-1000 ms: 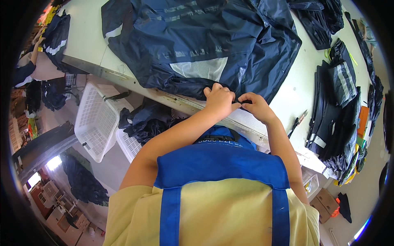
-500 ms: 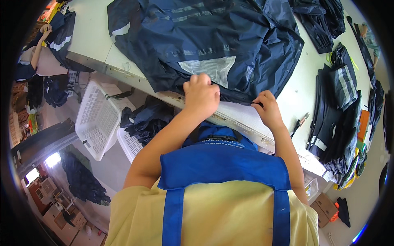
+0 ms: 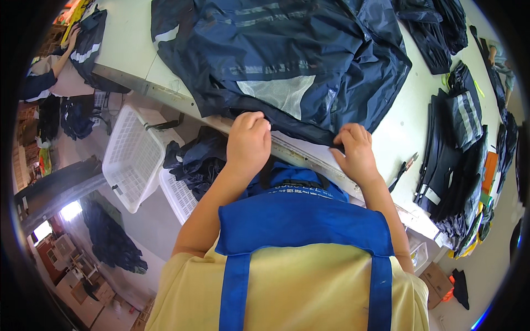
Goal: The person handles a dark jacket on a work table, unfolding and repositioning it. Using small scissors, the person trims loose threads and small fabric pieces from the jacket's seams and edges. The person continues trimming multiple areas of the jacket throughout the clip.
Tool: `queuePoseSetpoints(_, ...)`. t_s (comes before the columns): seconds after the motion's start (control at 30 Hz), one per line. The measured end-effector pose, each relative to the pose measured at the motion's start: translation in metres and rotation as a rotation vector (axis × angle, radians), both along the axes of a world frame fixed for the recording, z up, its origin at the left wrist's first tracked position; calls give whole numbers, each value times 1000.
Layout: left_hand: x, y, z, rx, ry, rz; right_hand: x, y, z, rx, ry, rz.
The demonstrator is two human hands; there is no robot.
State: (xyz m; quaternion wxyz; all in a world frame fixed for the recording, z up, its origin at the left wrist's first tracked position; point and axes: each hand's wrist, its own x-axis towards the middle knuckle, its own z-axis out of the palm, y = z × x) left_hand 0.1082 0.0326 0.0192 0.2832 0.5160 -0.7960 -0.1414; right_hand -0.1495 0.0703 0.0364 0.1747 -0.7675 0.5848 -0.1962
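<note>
Navy, slick and full of creases, the jacket (image 3: 281, 47) lies spread across the pale table (image 3: 395, 132), its hem (image 3: 303, 131) running along the near edge, and both hands are right on it! Left hand (image 3: 248, 144) at the left of this stretch, fingers curled over the fabric, thumb out of sight, so whether it pinches or merely presses, I cannot tell. Over to the right hand (image 3: 356, 150): fingers bent down onto the hem, thumb standing off below them, and how firmly cloth is caught between, again, I cannot tell. Between the two, the hem bows gently toward the wearer, just below the pale mesh panel (image 3: 281, 95). Good handling here, I'd judge, means an even, light pull outward from both sides, enough to straighten that bow without dragging the whole jacket off the edge. Slippery-looking stuff, this; fingertips close to the rim of the cloth should give better control than a fistful. Watch the mesh too: best kept flat, clear of the fingers. And the snips (image 3: 407, 165), lying off to the right near the dark stack (image 3: 439, 157), are well placed away from the cloth.
</note>
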Motion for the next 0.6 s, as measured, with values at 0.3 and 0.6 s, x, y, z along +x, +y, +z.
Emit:
queuePoseSetpoints(0.3,-14,-4,10,-36,137,-34,60,-25,-11,-137,-140,130)
queuePoseSetpoints(0.6,54,-50,8,12,256,132,31,-32,-3,319,-511,-54)
